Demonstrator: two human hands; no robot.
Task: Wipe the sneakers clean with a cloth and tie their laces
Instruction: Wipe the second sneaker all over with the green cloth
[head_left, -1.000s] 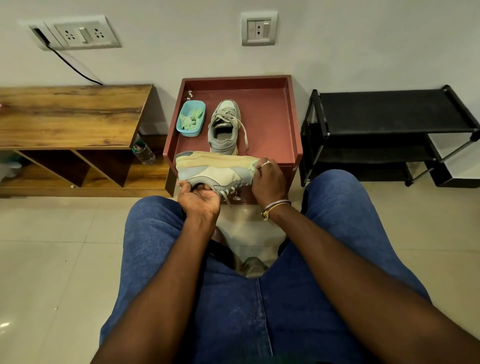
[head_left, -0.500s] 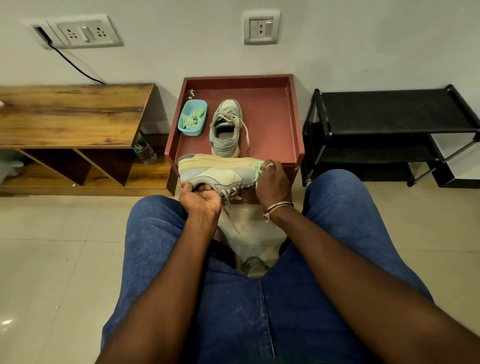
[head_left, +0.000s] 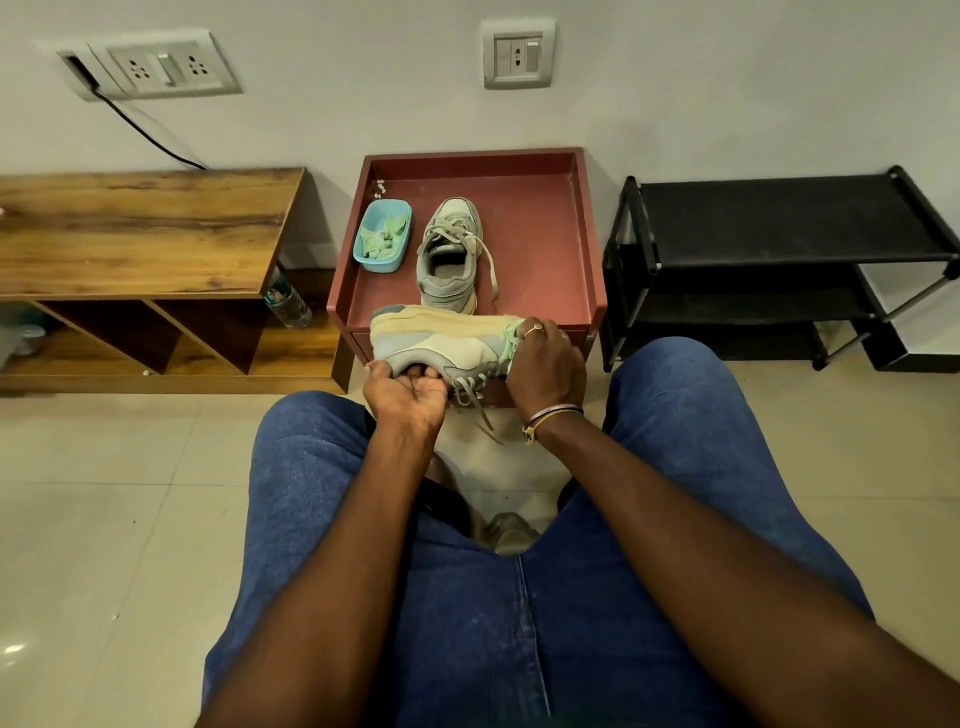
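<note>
My left hand (head_left: 408, 387) grips sneaker (head_left: 447, 338) underneath; right hand (head_left: 543, 364) clutches cloth (head_left: 511, 340) at toe. Mid-wipe; second sneaker (head_left: 449, 254) waits, laces (head_left: 491, 270) untied.

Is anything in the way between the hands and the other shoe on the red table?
Yes: the held sneaker lies sideways just in front of the second sneaker. The left hand grips it, the right hand holds a green cloth against its end.

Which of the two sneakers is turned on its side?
The held sneaker, gripped from below by the left hand; the other sneaker stands upright on the red table.
</note>
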